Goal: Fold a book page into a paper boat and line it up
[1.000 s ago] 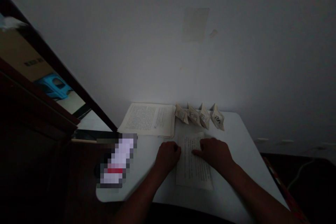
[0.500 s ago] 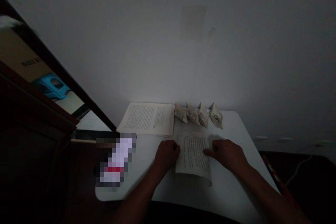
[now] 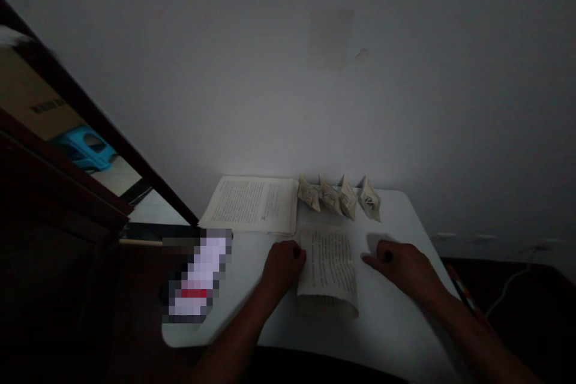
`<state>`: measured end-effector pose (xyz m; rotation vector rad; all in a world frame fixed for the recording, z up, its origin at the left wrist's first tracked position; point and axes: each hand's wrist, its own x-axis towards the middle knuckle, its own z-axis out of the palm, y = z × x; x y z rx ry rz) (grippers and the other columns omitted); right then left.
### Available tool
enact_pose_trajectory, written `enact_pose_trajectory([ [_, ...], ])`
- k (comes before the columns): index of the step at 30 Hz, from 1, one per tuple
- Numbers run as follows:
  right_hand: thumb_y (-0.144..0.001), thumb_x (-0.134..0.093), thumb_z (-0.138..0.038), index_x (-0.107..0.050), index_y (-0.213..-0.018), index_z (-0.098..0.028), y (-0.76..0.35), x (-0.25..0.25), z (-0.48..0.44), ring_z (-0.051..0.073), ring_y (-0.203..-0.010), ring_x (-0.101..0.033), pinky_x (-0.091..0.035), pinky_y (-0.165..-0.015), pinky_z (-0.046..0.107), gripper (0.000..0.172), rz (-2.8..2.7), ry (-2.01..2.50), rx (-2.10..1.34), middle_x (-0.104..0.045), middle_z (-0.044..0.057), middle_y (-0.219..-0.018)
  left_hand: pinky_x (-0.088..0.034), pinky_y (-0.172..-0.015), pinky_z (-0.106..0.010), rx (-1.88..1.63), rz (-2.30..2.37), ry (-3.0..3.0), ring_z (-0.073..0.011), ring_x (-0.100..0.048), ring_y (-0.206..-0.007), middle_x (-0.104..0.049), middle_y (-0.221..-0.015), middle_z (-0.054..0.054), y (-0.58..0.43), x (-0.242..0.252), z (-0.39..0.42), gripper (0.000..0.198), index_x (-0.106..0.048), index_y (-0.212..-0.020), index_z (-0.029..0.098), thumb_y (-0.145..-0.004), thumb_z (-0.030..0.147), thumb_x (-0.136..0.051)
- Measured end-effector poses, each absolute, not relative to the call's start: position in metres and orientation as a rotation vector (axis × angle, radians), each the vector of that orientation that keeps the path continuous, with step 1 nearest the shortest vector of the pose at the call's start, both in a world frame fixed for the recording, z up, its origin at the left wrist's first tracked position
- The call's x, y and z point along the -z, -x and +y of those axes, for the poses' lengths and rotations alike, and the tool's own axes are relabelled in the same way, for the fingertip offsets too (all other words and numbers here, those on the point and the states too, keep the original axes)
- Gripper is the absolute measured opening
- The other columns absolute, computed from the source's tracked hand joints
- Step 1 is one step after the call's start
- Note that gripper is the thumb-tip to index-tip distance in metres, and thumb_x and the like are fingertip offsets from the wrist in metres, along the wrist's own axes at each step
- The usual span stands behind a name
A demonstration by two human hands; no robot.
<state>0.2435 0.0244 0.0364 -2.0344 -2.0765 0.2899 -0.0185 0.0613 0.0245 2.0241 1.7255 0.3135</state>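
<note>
In the head view a printed sheet of paper [image 3: 326, 264] lies in front of me, bent over so that a lower layer shows under its curling near edge. My left hand [image 3: 284, 265] is closed at the sheet's left edge, fingers curled against the paper. My right hand [image 3: 398, 263] is off the right side of the sheet, its fingers curled in with the thumb stretched toward the paper; nothing shows in it. Several folded paper boats [image 3: 369, 199] stand in a row beyond the sheet.
A stack of printed pages [image 3: 247, 204] lies at the back left of the white table [image 3: 391, 324]. A pixelated phone-like object [image 3: 200, 276] is on the left edge. Behind stands a wall [image 3: 270, 102]; a dark-framed mirror [image 3: 103, 126] leans left, showing a blue stool.
My right hand has moved right, away from the sheet's right edge. The left hand stays at the left edge, and the sheet's near edge has shifted slightly left.
</note>
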Motion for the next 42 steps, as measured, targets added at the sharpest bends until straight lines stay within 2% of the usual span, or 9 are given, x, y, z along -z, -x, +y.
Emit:
enact_pose_trajectory([
  [5, -0.087, -0.048, -0.038, -0.067, -0.084, -0.022, -0.234, -0.035, 0.026, 0.014, -0.067, -0.060, -0.044, -0.065, 0.025, 0.024, -2.130, 1.662, -0.485, -0.064, 0.001, -0.075, -0.043, -0.072, -0.028, -0.303, 1.716, -2.013, -0.0182, -0.062, -0.076, -0.070, -0.081, -0.008, 0.019, -0.028, 0.062, 0.026, -0.070, -0.079, 0.014, -0.082, 0.028, -0.048],
  [10, -0.090, -0.045, -0.033, -0.069, -0.089, -0.023, -0.227, -0.026, 0.032, 0.014, -0.077, -0.061, -0.045, -0.071, 0.024, 0.026, -2.329, 1.495, -0.499, -0.064, 0.002, -0.082, -0.043, -0.071, -0.029, -0.286, 1.715, -1.996, -0.0185, -0.062, -0.075, -0.070, -0.079, -0.008, 0.018, -0.030, 0.064, 0.027, -0.070, -0.078, 0.014, -0.082, 0.028, -0.048],
  [17, -0.091, -0.045, -0.032, -0.070, -0.094, -0.024, -0.229, -0.022, 0.033, 0.015, -0.079, -0.062, -0.047, -0.074, 0.026, 0.026, -2.384, 1.474, -0.439, -0.067, 0.002, -0.085, -0.042, -0.071, -0.028, -0.291, 1.717, -1.972, -0.0179, -0.062, -0.075, -0.070, -0.078, -0.008, 0.017, -0.030, 0.064, 0.027, -0.069, -0.077, 0.013, -0.083, 0.028, -0.048],
  [24, -0.089, -0.049, -0.036, -0.068, -0.101, -0.024, -0.233, -0.016, 0.028, 0.018, -0.084, -0.061, -0.048, -0.079, 0.030, 0.026, -2.372, 1.464, -0.404, -0.066, 0.005, -0.087, -0.043, -0.070, -0.027, -0.300, 1.717, -1.947, -0.0174, -0.063, -0.073, -0.070, -0.078, -0.007, 0.017, -0.028, 0.063, 0.026, -0.069, -0.077, 0.015, -0.082, 0.029, -0.048],
  [35, -0.078, -0.062, -0.043, -0.063, -0.112, -0.021, -0.235, -0.018, 0.019, 0.023, -0.094, -0.057, -0.045, -0.086, 0.036, 0.040, -2.392, 1.465, -0.400, -0.062, 0.008, -0.098, -0.043, -0.070, -0.027, -0.295, 1.706, -1.953, -0.0178, -0.063, -0.074, -0.070, -0.079, -0.007, 0.017, -0.030, 0.064, 0.026, -0.069, -0.078, 0.014, -0.083, 0.029, -0.048],
  [42, -0.068, -0.068, -0.052, -0.059, -0.118, -0.022, -0.238, -0.013, 0.012, 0.026, -0.099, -0.055, -0.042, -0.091, 0.041, 0.059, -2.397, 1.479, -0.378, -0.060, 0.010, -0.104, -0.043, -0.073, -0.028, -0.302, 1.722, -1.970, -0.0178, -0.063, -0.075, -0.070, -0.080, -0.007, 0.017, -0.028, 0.063, 0.026, -0.070, -0.079, 0.014, -0.083, 0.028, -0.048],
])
